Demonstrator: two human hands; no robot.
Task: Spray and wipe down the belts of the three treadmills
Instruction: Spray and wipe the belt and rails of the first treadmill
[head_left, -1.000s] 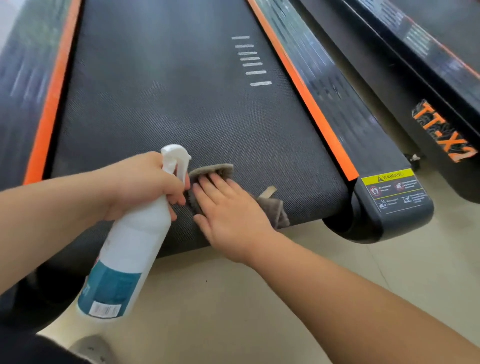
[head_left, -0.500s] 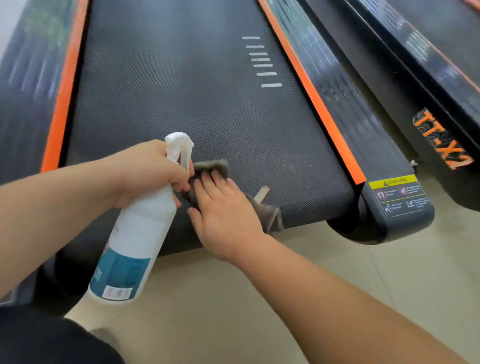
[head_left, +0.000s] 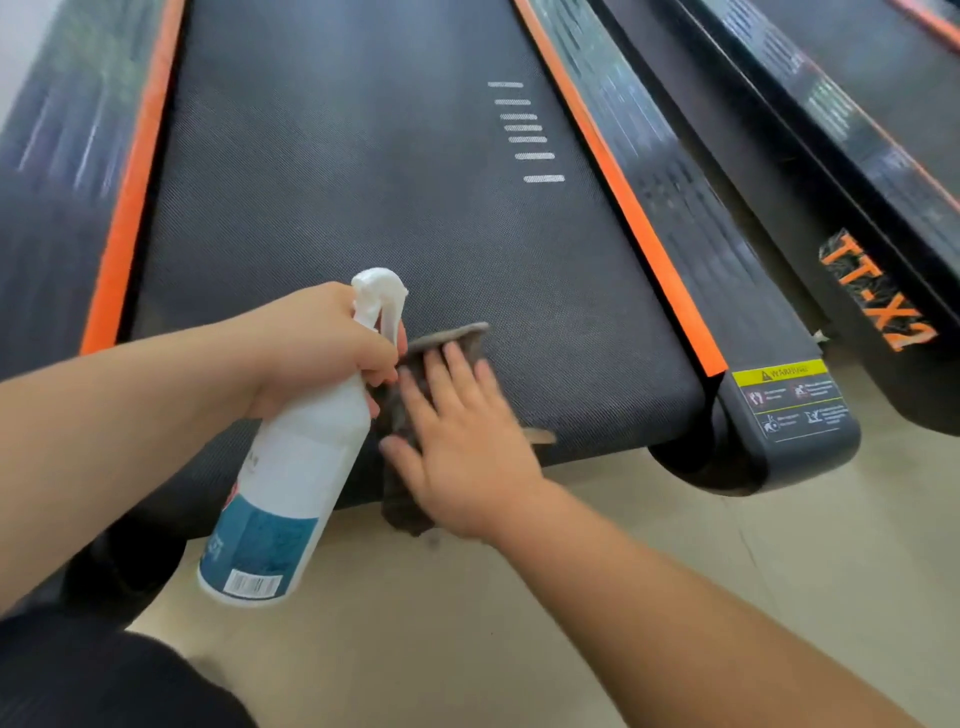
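Observation: limp grey cloth (head_left: 451, 336) lies on near end of treadmill belt (head_left: 363, 197), one corner drooping past the rear edge. The right hand (head_left: 460, 431) presses it flat, fingers straight and spread. The left hand (head_left: 317, 348) grips the neck of the white spray bottle (head_left: 298, 467), just beside the cloth. Judgement: cloth soft, light, bunches easily, so best driven under a flat palm. Belt textured, probably grippy. Bottle rigid; neck the sound hold.

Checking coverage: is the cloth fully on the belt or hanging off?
Partly off. The right hand presses the cloth on the belt, but its near part hangs past the belt's end.
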